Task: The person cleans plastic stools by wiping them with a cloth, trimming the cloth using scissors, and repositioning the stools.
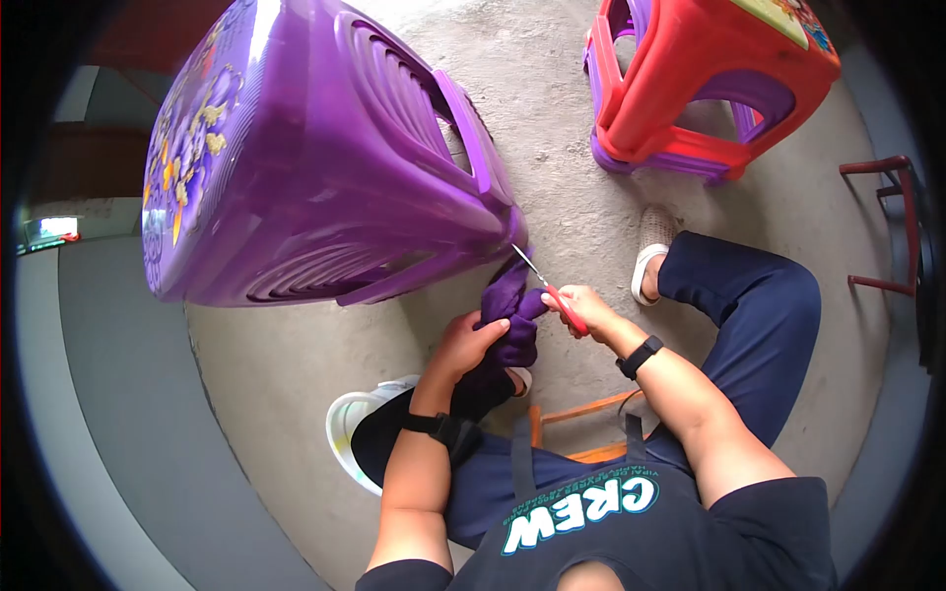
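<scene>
A thick purple knotted or braided strip of fabric (507,300) hangs from the lower corner of a big purple plastic stool (374,177). My left hand (465,345) is closed around the fabric's left side, the thumb lying over it. In my right hand (579,307) are scissors (566,310) with red handles. Their thin metal blades point up and left, the tips close to the stool's corner. The fingertips of my right hand are beside the fabric's right edge; whether they also pinch it I cannot tell. How the fabric joins the stool is unclear.
A red and purple plastic stool (680,89) stands at the upper right. A white bucket (345,424) is beside my left leg, and a wooden stool (581,409) is under me. A dark red metal frame (907,227) stands by the right wall. The floor (552,128) is concrete.
</scene>
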`<state>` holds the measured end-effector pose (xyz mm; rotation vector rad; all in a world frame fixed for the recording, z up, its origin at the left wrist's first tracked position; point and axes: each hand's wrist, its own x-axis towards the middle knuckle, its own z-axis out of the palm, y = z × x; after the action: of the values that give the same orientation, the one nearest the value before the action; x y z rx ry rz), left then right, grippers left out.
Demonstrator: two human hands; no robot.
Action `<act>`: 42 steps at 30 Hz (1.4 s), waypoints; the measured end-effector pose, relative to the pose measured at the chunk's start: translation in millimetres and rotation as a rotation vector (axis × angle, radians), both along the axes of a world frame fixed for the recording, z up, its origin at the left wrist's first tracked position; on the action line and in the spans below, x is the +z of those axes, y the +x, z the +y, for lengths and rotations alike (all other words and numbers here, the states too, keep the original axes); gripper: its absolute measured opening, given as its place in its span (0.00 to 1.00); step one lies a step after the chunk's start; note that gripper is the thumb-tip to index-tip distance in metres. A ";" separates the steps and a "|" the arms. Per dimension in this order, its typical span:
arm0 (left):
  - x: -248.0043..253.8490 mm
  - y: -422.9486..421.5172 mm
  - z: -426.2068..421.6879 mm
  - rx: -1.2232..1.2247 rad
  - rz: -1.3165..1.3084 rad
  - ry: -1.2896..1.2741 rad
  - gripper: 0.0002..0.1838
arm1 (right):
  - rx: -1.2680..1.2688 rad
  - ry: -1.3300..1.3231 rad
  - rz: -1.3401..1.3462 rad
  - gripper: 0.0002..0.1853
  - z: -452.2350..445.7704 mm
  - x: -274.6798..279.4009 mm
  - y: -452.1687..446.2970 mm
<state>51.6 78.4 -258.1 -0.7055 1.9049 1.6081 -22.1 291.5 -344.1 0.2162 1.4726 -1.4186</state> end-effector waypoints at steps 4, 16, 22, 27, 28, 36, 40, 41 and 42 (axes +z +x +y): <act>0.8 -1.2 -0.8 -0.002 0.038 0.024 0.17 | 0.059 0.066 0.028 0.19 26.1 -7.3 -9.1; 3.8 -7.2 -6.8 -0.054 0.047 -0.178 0.18 | 0.333 0.039 -0.066 0.23 41.9 -12.0 2.3; 25.4 -8.5 -2.1 -0.167 0.054 -0.303 0.19 | 0.247 0.041 -0.088 0.20 34.4 -29.5 8.2; 23.7 -6.9 -2.8 -0.222 0.047 -0.384 0.20 | 0.172 0.022 -0.088 0.20 33.3 -24.1 6.1; 22.9 -6.9 -3.1 -0.236 0.043 -0.398 0.20 | 0.161 -0.007 -0.103 0.20 33.2 -23.9 5.8; 19.7 -4.7 -1.2 -0.247 0.090 -0.381 0.21 | 0.066 -0.083 -0.091 0.22 9.6 -16.8 10.7; 13.7 -3.8 -2.4 -0.231 0.070 -0.380 0.21 | 0.029 -0.073 -0.033 0.21 -6.1 -6.0 0.5; 13.8 -4.8 -2.1 -0.237 0.072 -0.384 0.21 | 0.047 -0.058 -0.013 0.20 -7.8 -4.5 -2.1; 14.8 -5.8 -1.6 -0.243 0.074 -0.387 0.22 | 0.059 -0.049 0.024 0.21 -10.5 -7.2 -3.0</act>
<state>45.8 76.8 -243.3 -0.5426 2.2877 1.1437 -25.1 281.0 -351.3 0.1247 1.4508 -1.4120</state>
